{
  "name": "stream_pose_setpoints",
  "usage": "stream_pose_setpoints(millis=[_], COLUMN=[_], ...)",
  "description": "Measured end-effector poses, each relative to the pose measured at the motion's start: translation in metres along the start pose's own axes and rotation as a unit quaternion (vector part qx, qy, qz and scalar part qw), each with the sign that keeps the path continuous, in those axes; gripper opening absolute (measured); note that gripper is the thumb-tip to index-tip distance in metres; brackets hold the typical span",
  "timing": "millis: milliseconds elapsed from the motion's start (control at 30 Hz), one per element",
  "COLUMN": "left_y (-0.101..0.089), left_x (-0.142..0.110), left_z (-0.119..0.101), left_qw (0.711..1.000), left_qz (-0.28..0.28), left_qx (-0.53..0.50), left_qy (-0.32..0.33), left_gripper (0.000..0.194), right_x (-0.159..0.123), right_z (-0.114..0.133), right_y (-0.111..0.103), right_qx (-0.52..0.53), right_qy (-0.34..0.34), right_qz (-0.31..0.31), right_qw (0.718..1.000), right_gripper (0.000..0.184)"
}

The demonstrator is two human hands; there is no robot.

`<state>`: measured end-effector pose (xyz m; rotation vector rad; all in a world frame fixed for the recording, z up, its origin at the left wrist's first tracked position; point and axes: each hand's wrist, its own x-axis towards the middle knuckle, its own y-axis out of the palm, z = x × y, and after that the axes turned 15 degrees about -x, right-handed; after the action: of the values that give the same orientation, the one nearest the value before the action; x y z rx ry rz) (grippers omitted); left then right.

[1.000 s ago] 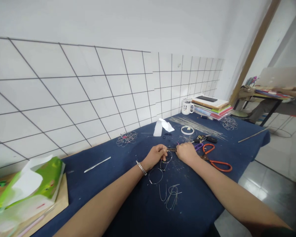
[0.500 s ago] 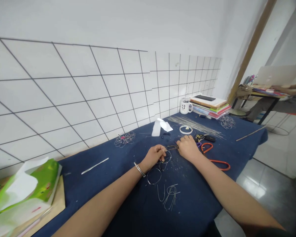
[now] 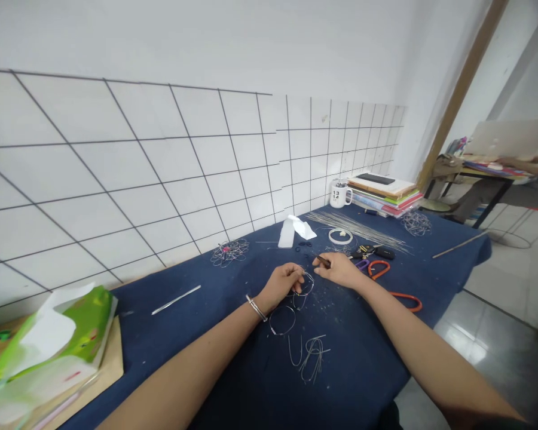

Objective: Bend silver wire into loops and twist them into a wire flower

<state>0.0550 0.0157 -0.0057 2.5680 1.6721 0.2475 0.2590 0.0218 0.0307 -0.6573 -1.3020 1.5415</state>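
Observation:
My left hand (image 3: 283,283) pinches a thin wire loop (image 3: 312,284) between thumb and fingertips, just above the blue cloth. Close by on the right, my right hand (image 3: 339,270) is closed around small pliers, of which only a dark part (image 3: 323,261) shows past the fingers. A gap lies between the two hands. Below my left hand rests a round wire ring (image 3: 282,321). Nearer to me lies a loose bundle of bent wires (image 3: 314,358).
Beyond my right hand lie orange-handled scissors (image 3: 378,270), a white ring coil (image 3: 341,236) and long straight wires (image 3: 358,230). A mug (image 3: 339,194) and stacked books (image 3: 385,194) stand at the back. Left are a wire tangle (image 3: 229,252), a metal rod (image 3: 176,300) and a tissue pack (image 3: 85,334). Someone sits far right.
My right hand has turned and the pliers' jaws no longer reach out toward the wire loop; only a short dark part shows. My left hand keeps its pinch. The view has shifted slightly.

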Motion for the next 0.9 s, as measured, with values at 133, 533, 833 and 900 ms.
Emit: stream_pose_setpoints(millis=[133,533,833,900], left_y=[0.0,0.001,0.002,0.002], left_x=[0.001,0.001,0.0,0.0], left_z=[0.001,-0.002,0.0,0.0], left_qw=[1.0,1.0,1.0,1.0], left_qz=[-0.001,0.017,0.005,0.005], left_qx=[0.005,-0.025,-0.013,-0.001], left_qy=[-0.002,-0.002,0.0,0.003], left_gripper=[0.026,0.027,0.025,0.025], right_x=[0.0,0.0,-0.004,-0.004], right_z=[0.003,0.009,0.003,0.002], right_y=[0.009,0.014,0.006,0.006], right_qx=[0.059,0.014,0.116,0.127], right_qy=[-0.038,-0.104,-0.085,-0.086], right_qz=[0.021,0.024,0.059,0.066], right_qw=[0.997,0.994,0.988,0.986], right_gripper=[0.028,0.02,0.021,0.02])
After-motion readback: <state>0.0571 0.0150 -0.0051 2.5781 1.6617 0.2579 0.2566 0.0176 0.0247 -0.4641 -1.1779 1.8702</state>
